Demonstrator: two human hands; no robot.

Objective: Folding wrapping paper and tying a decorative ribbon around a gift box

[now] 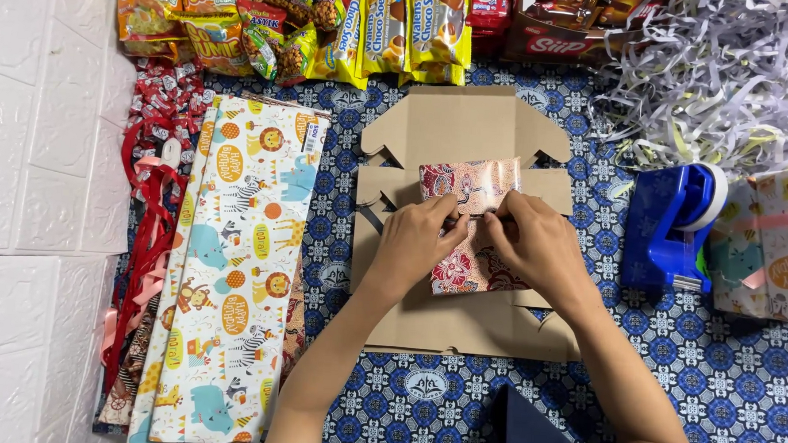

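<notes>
A small parcel wrapped in red and white patterned paper [476, 218] lies on a flattened brown cardboard box [469, 127] in the middle of the view. My left hand [415, 242] pinches the paper at the parcel's middle seam from the left. From the right, my right hand [535, 241] presses the same seam, fingertips almost touching the left hand's. Both hands cover the parcel's centre.
Folded animal-print gift wrap sheets [232, 268] lie left, with red ribbons [146, 228] beside them. A blue tape dispenser [673, 225] and a wrapped gift [770, 238] sit right. Snack packets [332, 24] line the top, shredded white paper [728, 77] is top right.
</notes>
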